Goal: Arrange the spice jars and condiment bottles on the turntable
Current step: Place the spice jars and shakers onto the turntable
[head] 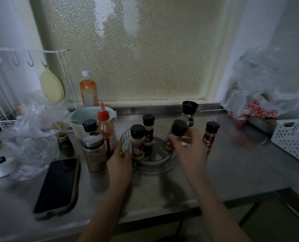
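Observation:
A clear round turntable (155, 164) sits mid-counter. Two black-capped spice jars stand on it: one at the front left (137, 141), one behind it (148, 129). My left hand (120, 160) grips the turntable's left rim. My right hand (188, 147) holds a third black-capped jar (175, 135), tilted and blurred, over the turntable's right side. Off the turntable stand a spice jar (210, 134) to the right, a black-topped grinder (189, 112) behind, and on the left a red sauce bottle (106, 128), a steel-lidded shaker (94, 151) and a black-capped bottle (89, 125).
A phone (57, 185) lies at the front left beside crumpled plastic (33, 130). A pale green bowl (86, 119) and an orange drink bottle (88, 89) stand at the back left. Plastic bags (256, 102) and a white perforated basket (293, 138) fill the right. The counter edge (145, 213) runs near me.

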The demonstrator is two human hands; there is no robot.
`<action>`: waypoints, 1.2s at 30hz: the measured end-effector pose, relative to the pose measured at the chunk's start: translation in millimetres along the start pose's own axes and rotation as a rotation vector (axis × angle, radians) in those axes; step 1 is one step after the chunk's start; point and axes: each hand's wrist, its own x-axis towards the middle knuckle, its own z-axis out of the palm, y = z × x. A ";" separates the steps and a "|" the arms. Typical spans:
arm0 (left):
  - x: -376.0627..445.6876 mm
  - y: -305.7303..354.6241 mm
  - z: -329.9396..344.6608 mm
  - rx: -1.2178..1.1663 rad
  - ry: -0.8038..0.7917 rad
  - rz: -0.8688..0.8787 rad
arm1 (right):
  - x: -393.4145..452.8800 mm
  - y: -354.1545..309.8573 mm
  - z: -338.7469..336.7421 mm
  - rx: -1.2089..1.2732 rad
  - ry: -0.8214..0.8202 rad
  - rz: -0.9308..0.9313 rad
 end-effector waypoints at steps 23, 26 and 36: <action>-2.2 -1.8 0.4 -0.133 -0.133 -0.017 | 83.2 84.1 -39.4 -0.300 0.032 0.068; -0.3 -2.8 1.0 -0.158 -0.109 0.034 | 78.4 72.7 -44.5 -0.308 0.081 -0.020; -7.5 5.1 -6.1 -0.283 -0.029 -0.027 | 24.6 -19.1 4.6 -0.065 -0.214 -0.216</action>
